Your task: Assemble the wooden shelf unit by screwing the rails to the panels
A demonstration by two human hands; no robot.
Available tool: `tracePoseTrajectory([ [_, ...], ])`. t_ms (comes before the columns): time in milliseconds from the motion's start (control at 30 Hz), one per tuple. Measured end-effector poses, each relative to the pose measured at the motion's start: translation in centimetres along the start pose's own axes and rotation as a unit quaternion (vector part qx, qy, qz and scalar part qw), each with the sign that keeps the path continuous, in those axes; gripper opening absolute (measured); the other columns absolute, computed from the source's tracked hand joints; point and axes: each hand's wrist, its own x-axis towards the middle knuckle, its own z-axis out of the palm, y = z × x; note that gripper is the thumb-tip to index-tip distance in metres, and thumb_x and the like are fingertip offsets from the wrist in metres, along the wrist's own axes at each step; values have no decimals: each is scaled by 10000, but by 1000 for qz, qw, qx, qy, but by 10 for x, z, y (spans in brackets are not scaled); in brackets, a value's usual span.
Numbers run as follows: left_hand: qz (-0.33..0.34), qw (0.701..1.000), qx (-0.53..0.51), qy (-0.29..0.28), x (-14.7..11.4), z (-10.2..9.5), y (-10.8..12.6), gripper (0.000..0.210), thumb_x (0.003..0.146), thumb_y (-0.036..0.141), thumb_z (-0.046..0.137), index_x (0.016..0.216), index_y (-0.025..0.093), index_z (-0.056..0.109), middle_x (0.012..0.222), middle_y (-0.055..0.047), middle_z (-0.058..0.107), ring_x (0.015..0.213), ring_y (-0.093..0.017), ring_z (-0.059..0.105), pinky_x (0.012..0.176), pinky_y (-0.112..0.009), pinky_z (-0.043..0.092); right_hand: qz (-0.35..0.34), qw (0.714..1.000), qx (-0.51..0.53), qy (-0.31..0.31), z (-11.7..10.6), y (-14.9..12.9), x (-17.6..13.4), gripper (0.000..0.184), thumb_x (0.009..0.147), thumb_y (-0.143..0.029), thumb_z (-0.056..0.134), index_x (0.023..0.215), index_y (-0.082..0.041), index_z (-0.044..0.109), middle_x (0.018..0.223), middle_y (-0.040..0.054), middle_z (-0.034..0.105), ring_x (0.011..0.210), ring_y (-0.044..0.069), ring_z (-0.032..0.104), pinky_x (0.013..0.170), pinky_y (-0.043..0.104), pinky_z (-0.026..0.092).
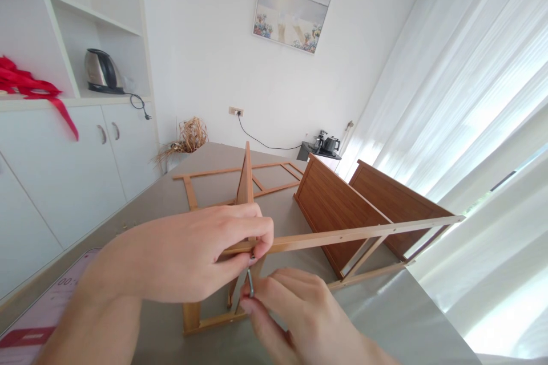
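My left hand (214, 242) is closed round the upper rail (325, 238) of a wooden shelf frame, thumb below and fingers over the top. Just under it, my right hand (295, 308) pinches a small metal Allen key (250, 284) between thumb and forefinger. The key's upper end points at the frame close to my left thumb; the spot where it meets the wood is hidden by my fingers. A narrow upright board (245, 179) stands behind my left hand. Two brown shelf boards (342, 211) are fixed between the rails on the right.
Another ladder-like wooden frame (222, 171) lies flat on the grey table (214, 151). A pink printed sheet (55, 302) is at the lower left. White cabinets (64, 148) with a kettle (103, 71) stand left; white curtains (462, 85) hang right.
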Motion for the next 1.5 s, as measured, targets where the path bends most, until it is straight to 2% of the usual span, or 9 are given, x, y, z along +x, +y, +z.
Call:
tracePoseTrajectory([
  [200,-4,1000,7,-2,0,0,0,169,884,85,485,914,241,542,910,27,595,747,-117,554,678,-219,394,-60,987,-147,8,-18,2,1,206,1027,-156,433,937,-149,618,711,10,578,613,123,511,566,251,420],
  [767,-15,1000,5,-7,0,0,3,180,900,79,482,919,246,546,926,36,611,761,-102,569,651,-192,393,-81,963,-255,-15,-37,-8,5,234,937,-18,440,943,-106,657,724,34,525,619,159,408,546,307,314],
  [900,-17,1000,9,-3,-1,2,0,178,906,89,472,926,250,543,921,40,608,749,-99,565,648,-193,393,-39,985,-166,-20,-29,-5,4,198,972,-80,473,867,-127,635,716,22,542,623,142,445,558,281,357],
  [1000,-26,1000,9,-7,-1,2,0,193,892,80,473,933,255,544,918,46,609,724,-96,557,642,-195,392,64,997,-8,-44,-19,-3,4,205,993,-175,492,826,-163,611,676,-11,550,578,106,472,548,227,390],
  [1100,-42,999,3,-17,0,0,2,194,888,75,472,921,253,541,932,48,609,746,-95,565,663,-195,398,192,965,156,-85,-9,-5,8,162,979,-263,542,883,-193,652,669,-33,612,551,78,529,497,160,391],
  [1167,-48,999,-1,-18,1,-1,4,186,896,82,467,916,253,539,938,49,607,758,-97,566,675,-197,401,228,945,214,-97,-5,-6,11,168,971,-288,559,887,-197,673,716,-21,668,596,78,588,495,136,397],
  [1233,-49,999,-3,-22,1,-2,4,177,901,92,463,913,252,537,935,46,602,755,-100,560,676,-205,402,204,953,208,-84,-1,-5,11,175,970,-275,553,872,-189,670,752,-5,683,628,86,605,524,142,412],
  [1367,-43,999,7,-29,-1,-1,3,164,906,105,456,916,251,529,931,38,589,741,-110,545,681,-226,401,74,992,91,-34,3,3,4,168,979,-188,506,879,-162,638,771,24,661,664,117,592,640,205,454],
  [1500,-36,999,22,-25,-1,0,1,150,933,130,437,924,253,522,931,36,580,736,-113,530,686,-229,399,-44,998,-34,1,-2,7,-1,203,994,-163,501,814,-152,594,727,26,617,629,132,506,617,251,421],
])
